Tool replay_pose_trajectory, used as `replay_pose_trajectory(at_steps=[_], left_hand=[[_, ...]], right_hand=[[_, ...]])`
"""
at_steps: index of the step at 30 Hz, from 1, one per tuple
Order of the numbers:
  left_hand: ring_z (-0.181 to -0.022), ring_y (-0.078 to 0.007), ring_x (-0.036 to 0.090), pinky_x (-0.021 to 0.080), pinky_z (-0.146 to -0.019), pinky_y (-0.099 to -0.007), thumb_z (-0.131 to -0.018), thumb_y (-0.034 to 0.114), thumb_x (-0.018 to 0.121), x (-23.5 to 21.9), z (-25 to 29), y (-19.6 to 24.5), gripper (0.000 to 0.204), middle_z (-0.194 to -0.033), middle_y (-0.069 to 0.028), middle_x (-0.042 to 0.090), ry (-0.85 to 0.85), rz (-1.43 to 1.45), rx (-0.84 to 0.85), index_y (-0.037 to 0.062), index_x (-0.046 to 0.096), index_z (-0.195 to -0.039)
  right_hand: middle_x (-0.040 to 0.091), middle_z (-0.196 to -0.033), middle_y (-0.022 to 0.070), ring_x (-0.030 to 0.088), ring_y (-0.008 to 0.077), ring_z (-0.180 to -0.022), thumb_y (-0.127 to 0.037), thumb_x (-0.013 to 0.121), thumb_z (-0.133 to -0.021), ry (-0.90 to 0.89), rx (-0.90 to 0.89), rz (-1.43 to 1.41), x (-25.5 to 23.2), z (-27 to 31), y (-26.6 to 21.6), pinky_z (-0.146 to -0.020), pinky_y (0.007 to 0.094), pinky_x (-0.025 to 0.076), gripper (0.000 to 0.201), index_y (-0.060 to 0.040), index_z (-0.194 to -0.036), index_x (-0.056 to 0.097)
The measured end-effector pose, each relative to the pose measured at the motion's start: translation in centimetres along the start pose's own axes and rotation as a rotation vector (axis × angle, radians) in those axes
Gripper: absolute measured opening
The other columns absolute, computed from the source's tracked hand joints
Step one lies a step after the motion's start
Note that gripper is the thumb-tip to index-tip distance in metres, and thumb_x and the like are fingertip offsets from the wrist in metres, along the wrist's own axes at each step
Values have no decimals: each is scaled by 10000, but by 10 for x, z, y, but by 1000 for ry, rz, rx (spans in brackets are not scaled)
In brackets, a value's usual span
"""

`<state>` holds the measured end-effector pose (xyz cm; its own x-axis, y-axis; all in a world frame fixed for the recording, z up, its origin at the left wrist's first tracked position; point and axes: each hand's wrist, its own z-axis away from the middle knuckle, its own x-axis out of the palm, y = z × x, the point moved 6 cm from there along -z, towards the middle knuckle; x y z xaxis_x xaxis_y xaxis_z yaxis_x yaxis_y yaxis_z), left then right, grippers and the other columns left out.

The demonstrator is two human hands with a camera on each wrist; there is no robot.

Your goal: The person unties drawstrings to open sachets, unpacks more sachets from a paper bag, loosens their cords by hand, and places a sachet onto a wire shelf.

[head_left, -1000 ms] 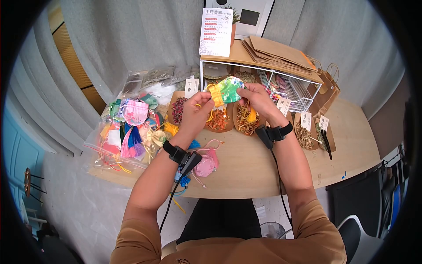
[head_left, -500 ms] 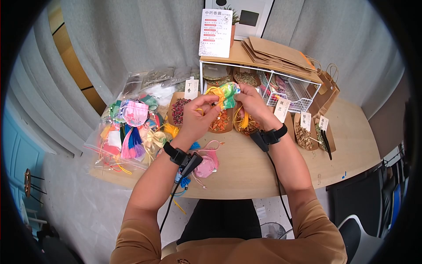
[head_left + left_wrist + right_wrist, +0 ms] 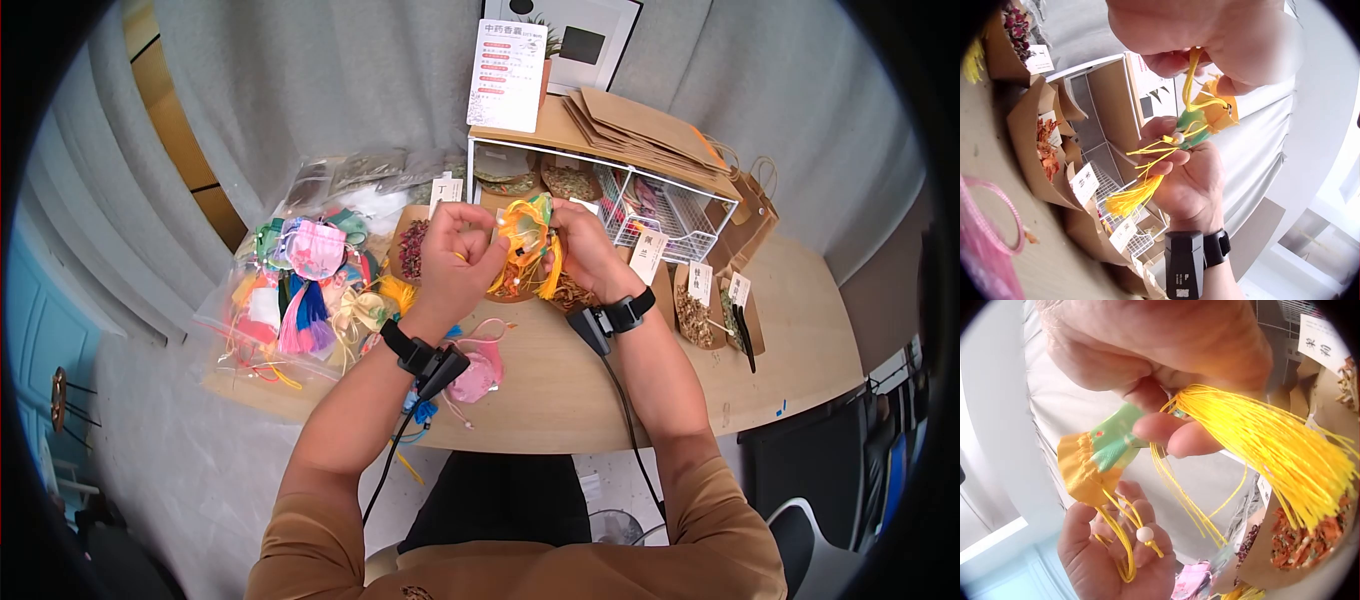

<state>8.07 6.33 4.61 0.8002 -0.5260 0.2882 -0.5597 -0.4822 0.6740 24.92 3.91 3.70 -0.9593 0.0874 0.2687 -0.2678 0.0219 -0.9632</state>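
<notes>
A small green and yellow drawstring pouch is held up in front of the person. The right hand grips its green lower end, and a yellow tassel hangs beside those fingers. Toward the head camera faces the pouch's yellow gathered mouth. The left hand is beside that mouth with curled fingers, and the yellow drawstring cord runs up into them. In the right wrist view a pale bead on the cord hangs before the left palm.
Paper trays of dried herbs, one with orange petals, stand behind the hands with labels. A plastic bag of pouches and tassels lies left. Nearer is a pink pouch. A wire-framed shelf with paper bags stands at the back.
The pouch has turned from lying sideways between the hands to having its yellow mouth toward the head camera. The left hand's fingers have curled in more. The head view has shifted slightly.
</notes>
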Motion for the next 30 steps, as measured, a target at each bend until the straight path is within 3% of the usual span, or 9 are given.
replay_pose_trajectory(at_steps=[3,5,10,15,24,30], left_hand=[[-505,39,379,280,-444,-148,-825,-50,631,1,3,-10,206,-694,31,529,-93,13,-94,10,494,-967],[-594,15,502,372,-492,-142,-849,-62,603,6,6,-16,168,-809,-15,588,-280,-26,-143,7,494,-957],[-640,5,540,405,-528,-143,-871,-39,593,10,8,-12,102,-795,-5,595,-235,40,-181,8,522,-928],[-650,1,548,419,-549,-143,-880,-15,598,7,4,-9,84,-782,-2,598,-183,1,-130,6,528,-922],[-675,-12,569,434,-578,-145,-878,-22,595,7,3,-8,125,-806,-20,610,-125,83,-131,8,512,-967],[-657,-3,534,415,-559,-147,-857,-71,571,0,4,-15,156,-781,3,572,-118,94,-164,33,469,-915]], right_hand=[[583,-774,77,544,140,-537,-89,410,-894,-35,2,-50,6,1,-1,-413,260,481,195,-16,-976,571],[599,-794,88,566,146,-553,-92,406,-901,-16,6,-68,6,-1,3,-410,260,487,198,-14,-984,568],[633,-834,113,615,157,-582,-124,413,-940,-3,19,-58,7,-2,10,-400,258,503,201,-2,-1007,558],[633,-816,100,594,140,-524,-176,434,-971,-95,77,12,9,-2,16,-390,242,506,214,-13,-1005,568],[623,-799,87,565,115,-486,-176,416,-982,-77,83,41,16,1,15,-372,227,482,227,-13,-995,574],[553,-722,53,493,106,-464,-90,437,-904,-27,48,72,14,0,8,-373,234,468,173,-2,-940,582]])
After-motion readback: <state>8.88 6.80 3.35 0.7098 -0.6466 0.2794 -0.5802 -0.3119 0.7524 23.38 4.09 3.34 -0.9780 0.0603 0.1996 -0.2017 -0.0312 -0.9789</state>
